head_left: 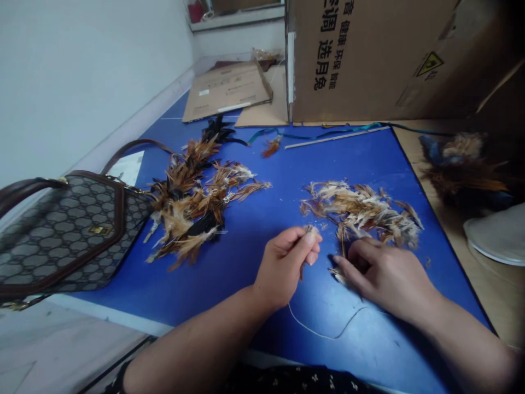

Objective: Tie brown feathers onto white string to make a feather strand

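Observation:
Pinched between thumb and fingers, the pale end of a small feather bundle (310, 230) sits in my left hand (287, 262). A thin thread (324, 335) curves below it across the blue tabletop toward my right wrist. My right hand (388, 276) is at the near edge of a pile of tan, white and brown feathers (361, 208). Its thumb and forefinger close around a slim brown feather (343, 241), slightly blurred; the other fingers are partly hidden. On the left lie tied feather bunches (192, 202), brown with some black, with loops of thread at their ends.
A patterned handbag (82, 235) stands at the left table edge. A large cardboard box (369, 60) and a flat carton (225, 90) are at the back. A teal ribbon (320, 134) and thin stick (338, 137) lie before the box; dark feathers (463, 169) are at right.

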A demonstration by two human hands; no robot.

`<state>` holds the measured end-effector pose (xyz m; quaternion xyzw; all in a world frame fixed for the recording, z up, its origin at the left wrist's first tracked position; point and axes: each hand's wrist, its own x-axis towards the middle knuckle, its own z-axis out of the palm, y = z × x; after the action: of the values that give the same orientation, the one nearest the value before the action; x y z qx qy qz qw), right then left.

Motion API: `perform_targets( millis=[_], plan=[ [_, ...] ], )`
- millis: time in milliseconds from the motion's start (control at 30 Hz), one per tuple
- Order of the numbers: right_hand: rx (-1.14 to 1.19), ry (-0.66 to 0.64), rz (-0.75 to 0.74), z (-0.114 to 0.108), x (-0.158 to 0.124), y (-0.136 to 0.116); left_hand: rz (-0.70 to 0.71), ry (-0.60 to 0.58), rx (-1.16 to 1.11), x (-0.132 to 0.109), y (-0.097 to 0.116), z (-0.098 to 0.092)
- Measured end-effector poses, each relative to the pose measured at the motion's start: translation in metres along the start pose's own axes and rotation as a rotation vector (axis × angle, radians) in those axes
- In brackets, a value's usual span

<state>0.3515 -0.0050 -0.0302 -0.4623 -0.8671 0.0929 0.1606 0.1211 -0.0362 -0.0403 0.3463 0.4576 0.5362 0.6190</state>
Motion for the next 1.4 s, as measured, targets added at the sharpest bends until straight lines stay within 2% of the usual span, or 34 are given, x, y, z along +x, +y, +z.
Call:
perform_targets(
  millis=[233, 333, 433, 600, 700, 767, 867, 1000, 1067, 1267, 1400],
  plan=[
    [0.087, -0.039, -0.001, 0.006, -0.001, -0.005, 0.071, -0.048, 0.121, -0.003, 0.011, 0.003],
    [0.143, -0.004, -0.053, 0.005, -0.001, -0.003, 0.184, -0.043, 0.33, -0.007, 0.019, 0.006],
    [0.226, 0.048, -0.126, 0.001, 0.0, -0.002, 0.325, -0.085, 0.49, -0.009, 0.019, 0.008],
    [0.286, 0.113, -0.248, -0.005, 0.001, -0.006, 0.495, -0.216, 0.606, -0.008, 0.012, 0.004],
    [0.271, 0.103, -0.307, -0.006, 0.001, -0.007, 0.614, -0.296, 0.667, -0.007, 0.009, 0.001],
    [0.244, 0.09, -0.33, -0.005, 0.001, -0.007, 0.659, -0.309, 0.684, -0.006, 0.008, 0.0],
    [0.239, 0.054, -0.352, -0.003, 0.0, -0.006, 0.593, -0.262, 0.664, -0.006, 0.008, 0.001],
    [0.295, -0.028, -0.386, -0.002, -0.001, -0.006, 0.287, -0.256, 0.54, -0.004, 0.011, 0.004],
    [0.308, -0.056, -0.397, -0.003, -0.001, -0.007, 0.202, -0.237, 0.444, -0.004, 0.013, 0.006],
    [0.235, 0.009, -0.346, -0.003, 0.0, 0.001, 0.098, -0.013, 0.113, 0.001, 0.01, 0.007],
    [0.109, 0.084, -0.284, 0.0, -0.001, 0.012, 0.133, 0.118, -0.062, 0.007, 0.005, 0.002]
  ],
)
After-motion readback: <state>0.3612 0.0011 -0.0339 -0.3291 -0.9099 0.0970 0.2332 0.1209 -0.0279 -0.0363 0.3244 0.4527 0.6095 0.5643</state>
